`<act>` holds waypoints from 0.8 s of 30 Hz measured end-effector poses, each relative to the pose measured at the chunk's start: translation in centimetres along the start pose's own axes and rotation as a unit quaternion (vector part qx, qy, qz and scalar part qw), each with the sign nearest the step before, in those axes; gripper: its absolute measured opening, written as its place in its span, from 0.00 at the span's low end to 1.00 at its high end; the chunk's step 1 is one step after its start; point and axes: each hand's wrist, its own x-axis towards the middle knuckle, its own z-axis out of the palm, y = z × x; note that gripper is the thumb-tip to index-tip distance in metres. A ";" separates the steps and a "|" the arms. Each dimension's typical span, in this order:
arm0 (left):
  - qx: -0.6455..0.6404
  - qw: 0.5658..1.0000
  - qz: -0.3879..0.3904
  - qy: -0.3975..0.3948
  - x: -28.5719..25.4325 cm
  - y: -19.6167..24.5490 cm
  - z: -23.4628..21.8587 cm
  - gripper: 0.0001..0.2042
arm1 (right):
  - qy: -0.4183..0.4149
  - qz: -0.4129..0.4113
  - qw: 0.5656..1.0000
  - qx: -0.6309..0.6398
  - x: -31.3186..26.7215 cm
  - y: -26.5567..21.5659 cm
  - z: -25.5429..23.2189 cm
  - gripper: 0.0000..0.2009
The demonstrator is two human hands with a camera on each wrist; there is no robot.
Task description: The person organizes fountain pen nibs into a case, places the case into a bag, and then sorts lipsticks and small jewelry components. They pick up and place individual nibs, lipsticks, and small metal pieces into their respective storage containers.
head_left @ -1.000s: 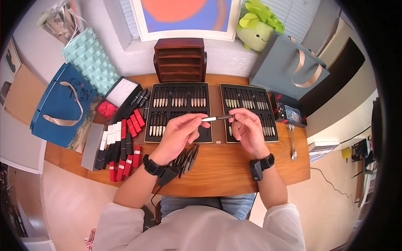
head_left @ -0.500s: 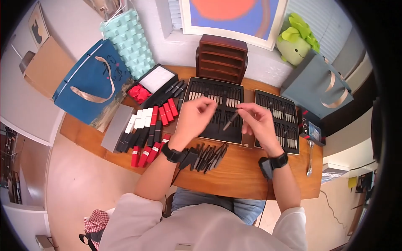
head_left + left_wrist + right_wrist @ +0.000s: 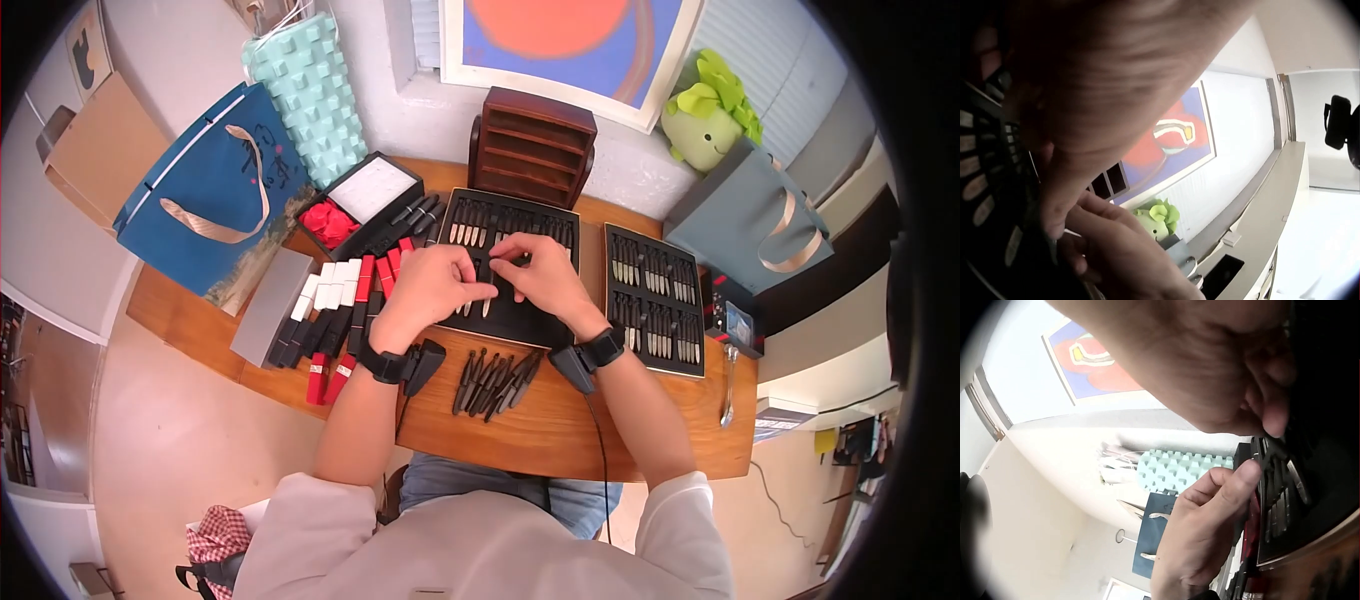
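In the head view my right hand (image 3: 540, 275) reaches over the left black slotted case (image 3: 540, 325), thumb and index fingertip close together at the dark upper end of a slim pen-like stick. Pale-tipped, this stick (image 3: 1298, 481) lies along a slot just below those fingertips in the right wrist view. Beside it, my left hand (image 3: 425, 285) hovers over the case's left side, thumb stretched towards the stick and fingers loosely bent, holding nothing. Other pale-tipped sticks (image 3: 468, 235) fill slots around both hands. Several loose dark sticks (image 3: 492, 385) lie on the table in front of the case.
A second filled case (image 3: 655, 325) lies to the right, with a metal spoon-like utensil (image 3: 729, 390) beyond. Red, white and black small boxes (image 3: 340, 285) crowd the left. Behind stand a wooden rack (image 3: 530, 150), a blue bag (image 3: 200, 205) and a grey bag (image 3: 750, 210).
My right hand has moved left and down, bringing the stick into the left case. My left hand has shifted left and lower. Earlier both hands held the stick up between them.
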 end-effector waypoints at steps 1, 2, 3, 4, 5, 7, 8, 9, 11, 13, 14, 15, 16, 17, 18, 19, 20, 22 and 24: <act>0.026 0.999 0.020 -0.016 -0.1 0.1 0.6 0.18 | 0.000 0.001 1.000 -0.002 0.1 0.0 0.1 0.12; 0.064 0.997 0.031 -0.016 -0.2 0.1 1.1 0.17 | 0.001 0.006 1.000 -0.021 0.1 0.0 0.3 0.11; 0.063 0.997 0.029 -0.014 -0.3 0.1 1.7 0.17 | 0.000 0.009 0.999 -0.038 0.2 0.1 0.5 0.11; 0.106 0.994 0.030 0.000 -0.4 0.4 2.1 0.17 | -0.003 0.007 0.999 -0.037 0.5 0.6 0.8 0.11; 0.150 0.988 0.029 0.013 -0.5 0.6 2.2 0.16 | 0.036 -0.062 0.993 -0.098 0.6 1.2 1.1 0.11; 0.159 0.987 0.025 0.000 -0.7 0.5 2.1 0.16 | 0.076 -0.132 0.976 -0.157 0.4 1.5 1.6 0.10; 0.169 0.985 0.027 0.010 -0.7 0.3 2.2 0.16 | 0.097 -0.144 0.967 -0.184 0.1 1.2 1.7 0.09; 0.179 0.983 0.030 0.021 -0.6 0.2 2.4 0.16 | 0.119 -0.156 0.957 -0.212 -0.3 0.9 1.6 0.08; 0.175 0.984 0.030 0.020 -0.6 0.4 2.2 0.16 | 0.085 -0.156 0.957 -0.229 -1.3 -0.2 1.0 0.08; 0.173 0.984 0.027 0.017 -0.7 0.3 2.3 0.16 | 0.050 -0.154 0.956 -0.243 -1.9 -0.3 1.1 0.07; 0.174 0.984 0.029 0.021 -0.7 0.2 2.4 0.15 | 0.033 -0.161 0.949 -0.270 -2.2 -0.2 1.3 0.07; 0.176 0.983 0.033 0.025 -0.7 0.2 2.5 0.15 | 0.017 -0.167 0.940 -0.296 -2.5 -0.1 1.4 0.07; 0.178 0.983 0.034 0.023 -0.6 0.1 2.6 0.15 | 0.000 -0.175 0.932 -0.316 -2.8 -0.3 1.4 0.08; 0.182 0.982 0.038 0.025 -0.6 -0.1 2.7 0.15 | 0.002 -0.174 0.933 -0.315 -2.8 -0.2 1.4 0.08; 0.187 0.981 0.042 0.027 -0.6 -0.2 2.8 0.14 | -0.014 -0.166 0.940 -0.297 -2.7 -0.2 1.3 0.09; 0.189 0.981 0.043 0.026 -0.6 -0.2 2.7 0.14 | -0.028 -0.159 0.947 -0.278 -2.6 -0.2 1.2 0.10; 0.171 0.985 0.034 0.014 -0.6 0.0 2.5 0.15 | -0.025 -0.159 0.947 -0.277 -2.3 0.1 0.9 0.10; 0.155 0.987 0.030 -0.001 -0.6 0.3 2.2 0.15 | -0.075 -0.113 0.964 -0.228 -1.7 0.6 -0.1 0.14; 0.141 0.989 0.037 -0.008 -0.6 0.4 2.0 0.14 | -0.060 -0.151 0.957 -0.240 -2.4 0.7 -1.0 0.14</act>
